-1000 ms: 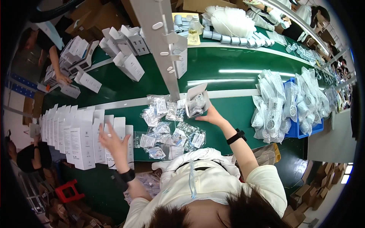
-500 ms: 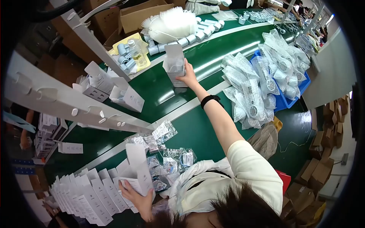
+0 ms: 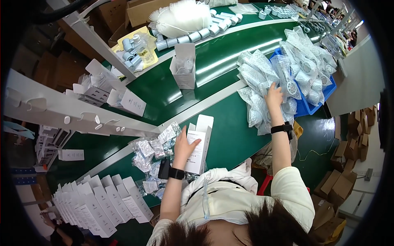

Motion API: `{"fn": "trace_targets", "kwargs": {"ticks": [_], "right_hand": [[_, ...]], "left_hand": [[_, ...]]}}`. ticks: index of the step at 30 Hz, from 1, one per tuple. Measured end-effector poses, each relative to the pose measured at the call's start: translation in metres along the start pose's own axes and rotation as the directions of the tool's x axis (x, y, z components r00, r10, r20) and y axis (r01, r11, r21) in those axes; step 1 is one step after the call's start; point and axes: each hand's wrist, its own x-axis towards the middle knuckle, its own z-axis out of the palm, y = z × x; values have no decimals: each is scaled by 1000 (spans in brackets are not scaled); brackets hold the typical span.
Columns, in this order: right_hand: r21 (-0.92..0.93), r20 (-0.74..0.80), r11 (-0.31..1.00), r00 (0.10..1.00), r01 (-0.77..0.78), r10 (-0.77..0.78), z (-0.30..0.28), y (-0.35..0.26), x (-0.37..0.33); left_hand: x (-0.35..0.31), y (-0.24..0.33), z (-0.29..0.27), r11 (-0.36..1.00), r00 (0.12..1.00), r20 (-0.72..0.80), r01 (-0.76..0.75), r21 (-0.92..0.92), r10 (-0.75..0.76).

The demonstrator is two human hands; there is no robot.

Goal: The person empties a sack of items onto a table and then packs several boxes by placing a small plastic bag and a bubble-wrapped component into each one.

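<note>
My left hand [image 3: 185, 144] grips an upright white carton [image 3: 199, 152] by its left side, thumb across the printed front. The carton's top flap stands up. My right hand [image 3: 274, 96] reaches onto the pile of bubble-wrapped parts [image 3: 256, 74], its fingers apart and touching the wrap; no part is lifted. Clear plastic bags of small parts [image 3: 150, 148] lie left of the carton, partly behind my left wrist. Beyond, on the green belt, stands another flap-up carton [image 3: 183, 74] with a clear-wrapped item inside.
A blue bin [image 3: 305, 107] holds more wrapped parts at the right. Flap-up cartons [image 3: 102, 207] stand in a row at lower left. A white metal post [image 3: 78, 107] slants across the left side. Grey cylinders [image 3: 193, 37] line the belt's far edge.
My right hand has let go of the carton on the belt and moved right to the wrapped parts. My left hand has brought its carton from the row rightward, in front of me.
</note>
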Motion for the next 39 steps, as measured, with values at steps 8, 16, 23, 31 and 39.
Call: {"fn": "trace_targets", "kwargs": {"ticks": [8,16,23,31,39], "right_hand": [[799,47,520,832,301,-553,-92,4,-35],[631,150,-657,896,-412,-417,-191,-121,-144],[918,-111,-390,990,69,-86,-170,-195,-187],[736,-624,-236,500,635,-601,-125,-175,-204],[651,-281,36,284,758,-917,-5,-241,-244]], "left_hand": [[-19,13,-20,570,947,-74,-250,-783,314],[-60,43,-59,689,879,-108,-436,-579,465],[-82,38,-51,797,666,-484,-592,120,568],[-89,-16,-62,750,492,-752,-661,4,438],[-105,-73,-50,766,490,-767,-643,4,415]]}}
